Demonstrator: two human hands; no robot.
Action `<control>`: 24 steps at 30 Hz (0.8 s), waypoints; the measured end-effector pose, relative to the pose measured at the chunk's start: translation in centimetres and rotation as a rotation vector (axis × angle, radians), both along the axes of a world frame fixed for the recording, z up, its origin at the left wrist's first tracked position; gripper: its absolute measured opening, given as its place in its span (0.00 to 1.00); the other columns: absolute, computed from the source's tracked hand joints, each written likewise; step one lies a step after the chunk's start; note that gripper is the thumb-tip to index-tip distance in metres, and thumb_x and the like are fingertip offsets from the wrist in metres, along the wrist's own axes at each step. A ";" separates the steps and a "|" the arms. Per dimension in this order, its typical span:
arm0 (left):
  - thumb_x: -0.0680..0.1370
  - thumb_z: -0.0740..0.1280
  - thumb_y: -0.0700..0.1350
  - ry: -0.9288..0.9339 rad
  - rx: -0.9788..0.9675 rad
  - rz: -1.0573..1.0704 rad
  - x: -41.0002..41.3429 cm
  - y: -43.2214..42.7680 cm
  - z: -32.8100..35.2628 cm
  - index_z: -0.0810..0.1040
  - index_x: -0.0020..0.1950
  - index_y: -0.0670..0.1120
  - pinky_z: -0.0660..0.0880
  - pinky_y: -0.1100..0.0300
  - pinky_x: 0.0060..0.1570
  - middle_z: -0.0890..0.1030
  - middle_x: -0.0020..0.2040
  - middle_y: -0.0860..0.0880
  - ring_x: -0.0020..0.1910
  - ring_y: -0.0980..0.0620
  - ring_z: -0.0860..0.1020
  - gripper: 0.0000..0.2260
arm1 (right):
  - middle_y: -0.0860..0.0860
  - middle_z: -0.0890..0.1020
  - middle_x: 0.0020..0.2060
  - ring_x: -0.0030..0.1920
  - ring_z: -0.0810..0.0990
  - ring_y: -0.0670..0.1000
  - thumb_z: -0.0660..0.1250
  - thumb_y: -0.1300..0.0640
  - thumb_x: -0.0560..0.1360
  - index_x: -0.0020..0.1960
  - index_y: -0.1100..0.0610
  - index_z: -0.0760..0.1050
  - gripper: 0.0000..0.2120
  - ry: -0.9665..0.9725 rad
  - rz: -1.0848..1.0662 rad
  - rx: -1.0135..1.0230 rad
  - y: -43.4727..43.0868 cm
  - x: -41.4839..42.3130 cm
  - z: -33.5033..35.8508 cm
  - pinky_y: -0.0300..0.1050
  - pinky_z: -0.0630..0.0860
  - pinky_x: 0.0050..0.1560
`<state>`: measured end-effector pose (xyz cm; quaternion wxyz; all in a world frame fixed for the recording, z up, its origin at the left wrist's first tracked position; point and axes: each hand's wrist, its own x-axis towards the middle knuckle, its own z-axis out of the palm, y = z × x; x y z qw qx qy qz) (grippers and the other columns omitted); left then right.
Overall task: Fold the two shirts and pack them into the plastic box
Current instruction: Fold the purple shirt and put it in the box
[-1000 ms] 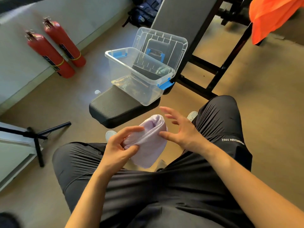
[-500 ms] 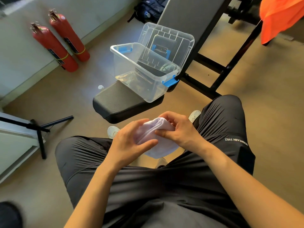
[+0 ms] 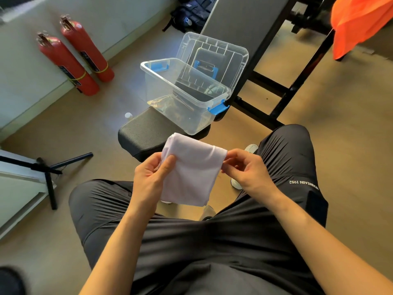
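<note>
- I see both hands held up over my lap, with the shirt stretched between them.
- The shirt is pale, almost white, folded into a narrow panel. Its top edge runs hand to hand and the rest hangs down between my knees.
- My left hand grips the shirt's left top corner. The thumb lies over the front of the cloth and the other fingers curl behind it.
- My right hand pinches the right top corner. Its fingers are bunched tight on the edge.
- The shirt is in the air, just in front of the desk and short of the box. It touches neither.
- The box is clear plastic with blue latches, and it stands open on the desk's black pad.
- Its lid stands on edge just behind the box, leaning on the sloped grey back pad.
- An orange cloth hangs at the top right, well apart from the box. I cannot tell whether it is a shirt.
- Two red extinguishers lean on the wall to the left, and a black tripod stands on the floor near my left knee.
- A dark bag lies on the floor beyond the box.
</note>
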<state>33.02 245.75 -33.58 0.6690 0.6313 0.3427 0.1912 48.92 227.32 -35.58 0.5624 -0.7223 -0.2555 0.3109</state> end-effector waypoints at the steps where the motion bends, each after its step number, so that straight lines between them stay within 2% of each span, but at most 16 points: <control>1: 0.74 0.73 0.56 0.006 0.014 -0.027 0.0 0.0 0.1 0.83 0.47 0.47 0.71 0.50 0.44 0.81 0.40 0.48 0.40 0.50 0.75 0.13 | 0.49 0.84 0.47 0.48 0.84 0.50 0.74 0.60 0.75 0.55 0.53 0.80 0.10 -0.035 -0.015 -0.044 -0.1 0.2 -0.1 0.53 0.83 0.53; 3: 0.75 0.72 0.52 0.032 0.051 -0.106 0.1 -0.1 0.4 0.84 0.47 0.48 0.74 0.55 0.40 0.82 0.39 0.50 0.38 0.53 0.78 0.09 | 0.45 0.82 0.53 0.55 0.81 0.45 0.75 0.56 0.73 0.59 0.51 0.77 0.16 -0.116 -0.060 -0.084 -0.1 0.7 0.2 0.47 0.80 0.58; 5: 0.76 0.74 0.50 0.069 0.092 -0.186 0.3 -0.2 0.6 0.84 0.48 0.50 0.76 0.59 0.37 0.83 0.38 0.52 0.37 0.55 0.80 0.05 | 0.42 0.79 0.59 0.59 0.78 0.41 0.76 0.50 0.71 0.63 0.49 0.74 0.22 -0.209 -0.068 -0.063 0.1 1.4 1.1 0.37 0.75 0.60; 7: 0.76 0.74 0.50 0.086 0.119 -0.257 0.5 -0.3 0.8 0.84 0.50 0.49 0.77 0.58 0.37 0.84 0.39 0.51 0.38 0.55 0.81 0.07 | 0.41 0.77 0.64 0.64 0.75 0.38 0.77 0.46 0.71 0.68 0.47 0.72 0.29 -0.266 0.024 -0.052 0.5 1.8 2.0 0.29 0.69 0.62; 9: 0.76 0.74 0.52 0.095 0.192 -0.335 0.7 -0.3 0.9 0.84 0.52 0.50 0.78 0.54 0.40 0.84 0.42 0.49 0.41 0.55 0.81 0.08 | 0.41 0.76 0.68 0.68 0.72 0.38 0.76 0.44 0.70 0.73 0.46 0.69 0.34 -0.274 0.157 -0.043 1.0 1.8 2.8 0.27 0.66 0.66; 11: 0.75 0.74 0.56 0.110 0.302 -0.395 1.0 -0.4 0.9 0.83 0.50 0.54 0.76 0.58 0.42 0.82 0.43 0.53 0.43 0.57 0.79 0.09 | 0.43 0.78 0.66 0.67 0.74 0.38 0.76 0.47 0.72 0.73 0.47 0.69 0.32 -0.220 0.280 -0.024 1.5 1.6 3.4 0.30 0.70 0.64; 13: 0.75 0.74 0.58 0.109 0.336 -0.416 1.1 -0.6 1.0 0.83 0.50 0.55 0.75 0.59 0.42 0.82 0.43 0.55 0.43 0.56 0.79 0.09 | 0.46 0.83 0.58 0.59 0.80 0.42 0.75 0.54 0.74 0.68 0.51 0.75 0.24 -0.152 0.325 0.014 2.0 1.3 3.6 0.34 0.77 0.56; 16: 0.73 0.74 0.59 0.107 0.310 -0.446 0.9 -0.7 1.0 0.83 0.54 0.54 0.79 0.47 0.45 0.83 0.45 0.51 0.46 0.48 0.82 0.14 | 0.48 0.84 0.48 0.50 0.83 0.47 0.74 0.58 0.75 0.60 0.56 0.79 0.14 -0.075 0.288 0.086 2.1 1.2 3.7 0.39 0.80 0.47; 19: 0.70 0.77 0.59 0.123 0.325 -0.477 0.2 -0.4 1.0 0.83 0.55 0.54 0.78 0.49 0.42 0.83 0.44 0.51 0.44 0.48 0.81 0.17 | 0.47 0.84 0.46 0.47 0.83 0.48 0.73 0.57 0.74 0.59 0.57 0.79 0.14 -0.020 0.218 0.117 1.6 1.7 3.9 0.41 0.82 0.45; 22: 0.70 0.77 0.58 0.155 0.372 -0.489 -0.5 0.0 1.0 0.83 0.55 0.55 0.79 0.51 0.40 0.82 0.44 0.54 0.44 0.51 0.79 0.17 | 0.46 0.84 0.46 0.49 0.83 0.49 0.73 0.53 0.74 0.60 0.54 0.79 0.16 0.004 0.151 0.115 1.0 2.2 3.9 0.44 0.83 0.47; 24: 0.71 0.76 0.56 0.129 0.379 -0.505 -0.8 -0.1 1.1 0.82 0.55 0.55 0.79 0.57 0.40 0.82 0.45 0.56 0.44 0.54 0.78 0.14 | 0.46 0.84 0.48 0.50 0.83 0.49 0.73 0.52 0.74 0.61 0.53 0.78 0.16 0.012 0.121 0.091 0.8 2.4 3.6 0.46 0.84 0.48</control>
